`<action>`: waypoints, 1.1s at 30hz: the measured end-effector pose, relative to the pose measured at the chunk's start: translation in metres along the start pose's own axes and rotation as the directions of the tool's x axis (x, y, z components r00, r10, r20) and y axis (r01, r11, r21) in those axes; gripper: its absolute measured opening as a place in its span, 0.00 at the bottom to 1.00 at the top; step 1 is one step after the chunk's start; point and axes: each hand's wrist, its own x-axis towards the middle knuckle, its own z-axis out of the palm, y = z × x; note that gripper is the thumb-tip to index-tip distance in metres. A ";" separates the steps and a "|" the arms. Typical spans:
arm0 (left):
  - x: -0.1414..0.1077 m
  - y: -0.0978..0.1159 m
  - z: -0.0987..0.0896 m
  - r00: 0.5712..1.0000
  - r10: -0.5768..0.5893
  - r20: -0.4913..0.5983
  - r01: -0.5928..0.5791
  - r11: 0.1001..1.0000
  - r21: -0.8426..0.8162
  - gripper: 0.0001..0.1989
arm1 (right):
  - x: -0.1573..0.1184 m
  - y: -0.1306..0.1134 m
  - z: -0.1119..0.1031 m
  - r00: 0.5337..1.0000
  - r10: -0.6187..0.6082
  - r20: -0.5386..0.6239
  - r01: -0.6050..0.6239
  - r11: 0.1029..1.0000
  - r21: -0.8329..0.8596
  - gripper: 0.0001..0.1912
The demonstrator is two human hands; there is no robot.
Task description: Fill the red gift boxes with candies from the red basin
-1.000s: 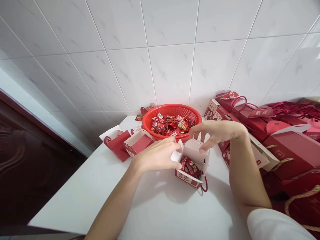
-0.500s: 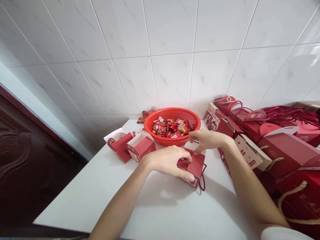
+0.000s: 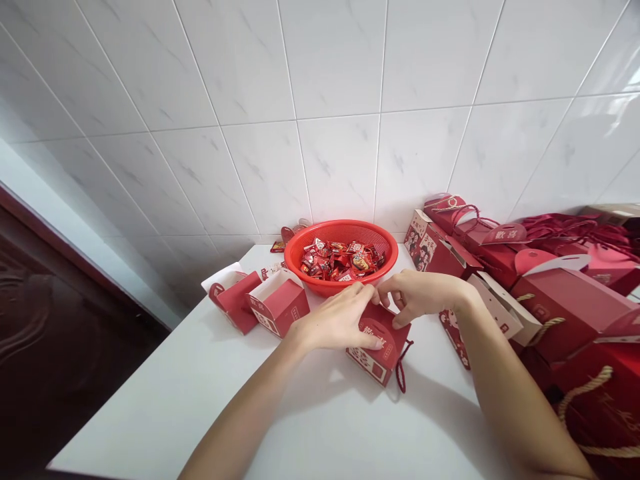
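Observation:
A small red gift box (image 3: 376, 360) with white printed characters on its top stands on the white table in front of me. My left hand (image 3: 340, 317) grips it from the left, its thumb lying across the printed top flap and its fingers bent toward the back edge. At the back right corner my right hand (image 3: 417, 297) holds the box with curled fingers, its thumb pressing on the top. The fingertips of both hands come close together at the back edge, where they partly hide it. A dark red cord handle (image 3: 401, 367) hangs from the box's right side.
Behind the box, a red plastic basket (image 3: 291, 263) holds many red-wrapped sweets (image 3: 345, 259). Two open red boxes (image 3: 287, 307) stand to the left. Several more boxes and bags (image 3: 565, 300), some with rope handles, are piled on the right. A tiled wall (image 3: 340, 160) rises behind.
The printed flap now lies face up on top of the box, and the pale upright flap at the back no longer shows. Both hands have drawn together at the back edge.

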 end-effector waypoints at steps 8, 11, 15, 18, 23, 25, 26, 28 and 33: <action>0.016 -0.016 0.002 0.992 0.104 0.071 -0.092 0.983 -0.158 0.24 | 0.000 0.001 -0.002 0.992 -0.039 0.120 0.032 0.998 0.057 0.24; 0.021 -0.021 0.004 0.990 0.104 0.097 -0.091 0.987 -0.133 0.25 | 0.000 0.005 -0.003 0.994 -0.071 0.078 0.064 0.995 0.082 0.21; 0.017 -0.021 0.001 0.988 -0.056 0.145 0.059 0.998 -0.018 0.27 | 0.001 0.017 -0.003 0.998 -0.021 0.053 0.017 0.997 0.078 0.13; 0.009 -0.021 -0.007 0.975 -0.180 0.128 0.175 0.983 0.049 0.28 | 0.009 0.027 -0.002 0.995 -0.058 0.085 0.048 0.992 0.120 0.13; 0.000 -0.022 -0.017 0.941 -0.311 0.133 0.303 0.950 0.077 0.27 | 0.034 0.040 0.008 0.953 -0.217 0.211 0.148 0.942 0.301 0.23; 0.000 -0.023 -0.018 0.935 -0.324 0.147 0.317 0.946 0.065 0.27 | 0.043 0.043 0.013 0.927 -0.282 0.247 0.174 0.907 0.383 0.25; 0.000 -0.023 -0.018 0.933 -0.325 0.153 0.319 0.946 0.062 0.28 | 0.046 0.045 0.015 0.917 -0.308 0.254 0.184 0.891 0.416 0.25; 0.001 -0.024 -0.017 0.934 -0.321 0.159 0.315 0.947 0.060 0.28 | 0.051 0.048 0.018 0.910 -0.332 0.249 0.187 0.863 0.469 0.24; 0.002 -0.027 -0.016 0.928 -0.321 0.189 0.324 0.946 0.016 0.29 | 0.054 0.052 0.022 0.946 -0.265 0.188 0.115 0.814 0.570 0.20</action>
